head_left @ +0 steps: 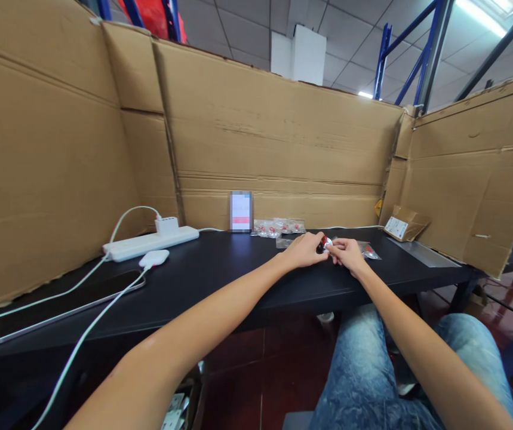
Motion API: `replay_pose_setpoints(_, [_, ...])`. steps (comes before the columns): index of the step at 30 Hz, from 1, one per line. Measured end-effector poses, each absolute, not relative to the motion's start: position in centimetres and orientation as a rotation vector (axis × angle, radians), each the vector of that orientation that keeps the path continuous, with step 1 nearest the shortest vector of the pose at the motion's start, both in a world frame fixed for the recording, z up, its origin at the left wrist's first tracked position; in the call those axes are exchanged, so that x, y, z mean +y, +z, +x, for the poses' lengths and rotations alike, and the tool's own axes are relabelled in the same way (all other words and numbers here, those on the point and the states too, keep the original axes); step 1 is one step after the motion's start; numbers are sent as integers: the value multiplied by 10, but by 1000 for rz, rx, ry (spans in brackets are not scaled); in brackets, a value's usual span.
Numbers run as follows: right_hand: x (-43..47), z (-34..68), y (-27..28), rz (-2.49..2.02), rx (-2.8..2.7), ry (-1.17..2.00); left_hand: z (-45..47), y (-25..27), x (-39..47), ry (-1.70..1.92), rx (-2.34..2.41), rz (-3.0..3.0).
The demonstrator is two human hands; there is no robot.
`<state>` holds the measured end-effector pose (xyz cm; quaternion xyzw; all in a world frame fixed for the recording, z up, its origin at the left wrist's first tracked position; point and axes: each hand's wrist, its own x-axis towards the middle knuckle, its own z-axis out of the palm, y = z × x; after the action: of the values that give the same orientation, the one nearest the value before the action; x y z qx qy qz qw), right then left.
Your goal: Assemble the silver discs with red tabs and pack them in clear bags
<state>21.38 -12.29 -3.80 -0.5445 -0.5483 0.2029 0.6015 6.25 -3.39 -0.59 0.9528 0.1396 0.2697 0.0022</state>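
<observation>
Both of my hands meet over the black table. My left hand (303, 251) is closed around a small red, black and silver item (325, 243), too small to name. From the other side, the fingertips of my right hand (346, 252) pinch at the same item. Clear plastic bags with small red pieces (278, 227) lie in a row behind my left hand. Another clear bag (368, 251) rests just right of my right hand, and part of a further bag (283, 243) shows beside my left hand.
A phone-like screen (240, 212) stands against the cardboard wall (283, 137). On the left are a white power strip (153, 243), a white charger puck (154, 258), a tablet (68, 304) and loose cables. At right lies a brown package (406, 224) near a flat grey sheet (426, 254).
</observation>
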Motion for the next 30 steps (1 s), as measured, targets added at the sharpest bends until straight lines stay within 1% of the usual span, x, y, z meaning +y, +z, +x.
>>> replay_pose_setpoints(3, [-122, 215, -40, -1277, -1261, 447, 63, -7, -32, 852, 397, 2952])
replay_pose_setpoints(11, [-120, 216, -41, -1234, -1349, 535, 60, -7, -27, 831, 197, 2902])
replay_pose_setpoints(18, [-121, 216, -40, -1271, -1269, 503, 62, -9, -26, 856, 229, 2870])
replay_pose_setpoints(24, [-123, 215, -39, -1263, -1189, 456, 63, -9, -18, 793, 267, 2879])
replay_pose_setpoints(30, [-123, 215, -39, -1265, -1209, 459, 65, -7, -12, 797, 194, 2877])
